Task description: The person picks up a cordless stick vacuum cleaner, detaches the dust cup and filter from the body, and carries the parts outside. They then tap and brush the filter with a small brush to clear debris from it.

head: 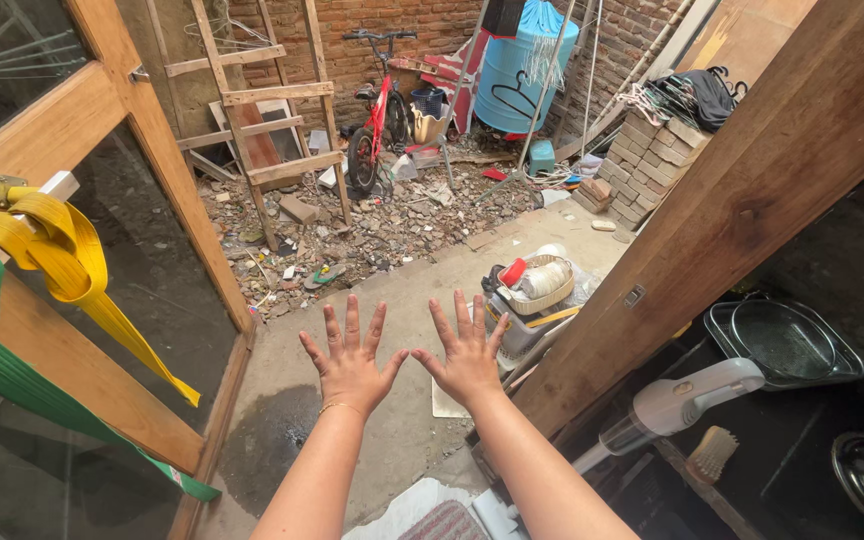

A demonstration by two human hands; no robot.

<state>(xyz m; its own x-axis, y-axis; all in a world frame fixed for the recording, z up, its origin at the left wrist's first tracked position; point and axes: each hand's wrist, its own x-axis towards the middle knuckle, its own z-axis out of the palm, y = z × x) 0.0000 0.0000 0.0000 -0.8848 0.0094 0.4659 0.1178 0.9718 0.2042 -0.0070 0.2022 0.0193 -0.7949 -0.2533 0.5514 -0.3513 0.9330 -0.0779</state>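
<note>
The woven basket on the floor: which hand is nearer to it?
Right. The right hand hangs spread just left of the woven basket; the left hand is further left, beyond the right hand.

Both hands are hanging empty in the air above the concrete floor, backs up, fingers spread wide. The left hand is wearing a thin gold bracelet at the wrist. The right hand is hovering just beside it, thumbs nearly meeting, its fingers pointing toward a woven basket of household items farther along the floor.
</note>
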